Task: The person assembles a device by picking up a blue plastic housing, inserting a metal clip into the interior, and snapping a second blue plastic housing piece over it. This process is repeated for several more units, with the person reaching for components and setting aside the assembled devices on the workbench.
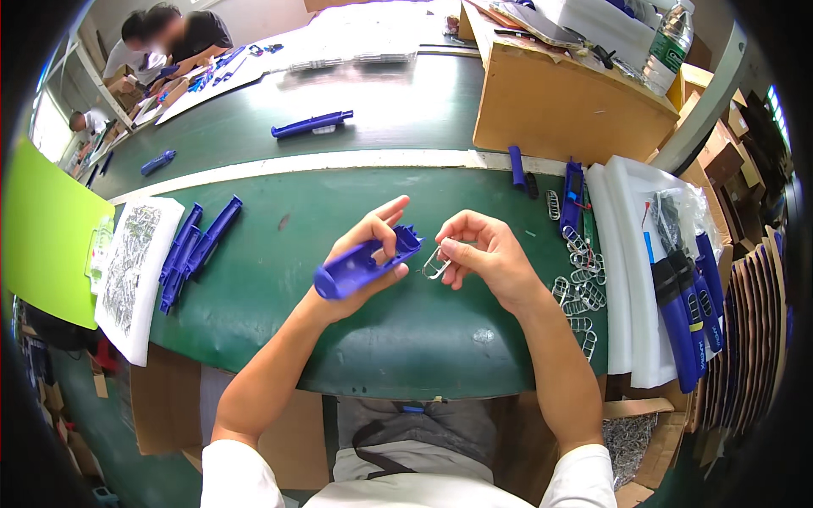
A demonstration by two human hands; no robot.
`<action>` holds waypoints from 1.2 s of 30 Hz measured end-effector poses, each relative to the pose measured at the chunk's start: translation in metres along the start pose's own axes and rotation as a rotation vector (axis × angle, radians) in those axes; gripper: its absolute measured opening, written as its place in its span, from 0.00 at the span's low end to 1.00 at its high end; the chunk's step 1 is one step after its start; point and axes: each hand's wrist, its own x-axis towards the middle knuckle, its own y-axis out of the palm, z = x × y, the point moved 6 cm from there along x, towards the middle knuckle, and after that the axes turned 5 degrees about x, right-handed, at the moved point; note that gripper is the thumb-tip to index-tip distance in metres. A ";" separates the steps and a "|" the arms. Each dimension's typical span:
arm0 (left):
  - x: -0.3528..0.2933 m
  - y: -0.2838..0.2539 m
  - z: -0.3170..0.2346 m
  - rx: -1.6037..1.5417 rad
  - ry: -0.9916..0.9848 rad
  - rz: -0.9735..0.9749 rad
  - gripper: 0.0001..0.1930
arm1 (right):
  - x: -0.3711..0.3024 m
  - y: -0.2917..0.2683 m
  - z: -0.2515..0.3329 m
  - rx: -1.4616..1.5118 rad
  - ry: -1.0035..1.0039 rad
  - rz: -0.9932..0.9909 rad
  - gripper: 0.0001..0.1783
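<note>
In the middle of the view, my left hand [370, 241] grips a blue plastic housing half [351, 273], its hollow side facing up and its toothed end pointing right. Close by on the right, my right hand [484, 254] pinches a small pale oval frame [436, 264] between thumb and fingers. A narrow gap separates the frame from the housing. Several similar oval frames [584, 292] lie loose on the green table [406, 339] to the right. At the left, several long blue housing parts [196, 245] rest in a small group.
A white foam tray [135, 262] of small metal pieces sits at left beside a lime-green panel [59, 229]. At right, white foam [622, 271] borders blue tools [682, 313]. A cardboard box [567, 102] stands behind. Another blue part [312, 124] lies farther back; people work at far left.
</note>
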 end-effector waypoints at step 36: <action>-0.014 0.004 0.006 -0.271 -0.405 0.307 0.35 | -0.011 0.013 0.002 -0.748 -0.394 -0.406 0.04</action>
